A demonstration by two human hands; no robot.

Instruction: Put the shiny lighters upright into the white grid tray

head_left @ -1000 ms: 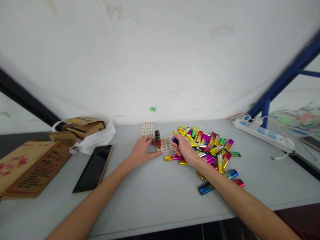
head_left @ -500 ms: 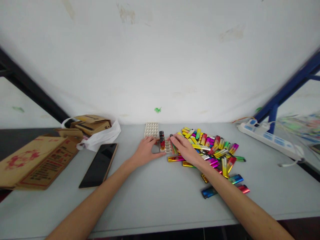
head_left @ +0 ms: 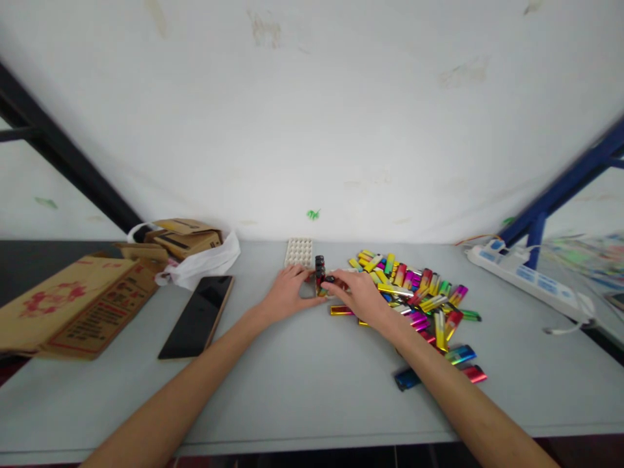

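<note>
Beside the half-open left hand (head_left: 286, 296) bracing a tray (head_left: 333, 272), few lighters (head_left: 320, 267) are standing upright, the right hand (head_left: 359, 294) is pinching another lighter (head_left: 330, 279), and many loose lighters (head_left: 433, 303) are remaining to its right.

A head-worn camera looks forward and down across the table (head_left: 292, 383) toward the wall (head_left: 341, 117).

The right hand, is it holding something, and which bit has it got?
Yes, the right hand holds a lighter, pinched near its dark top end. The lighter's lower part is too hidden to make out.
</note>
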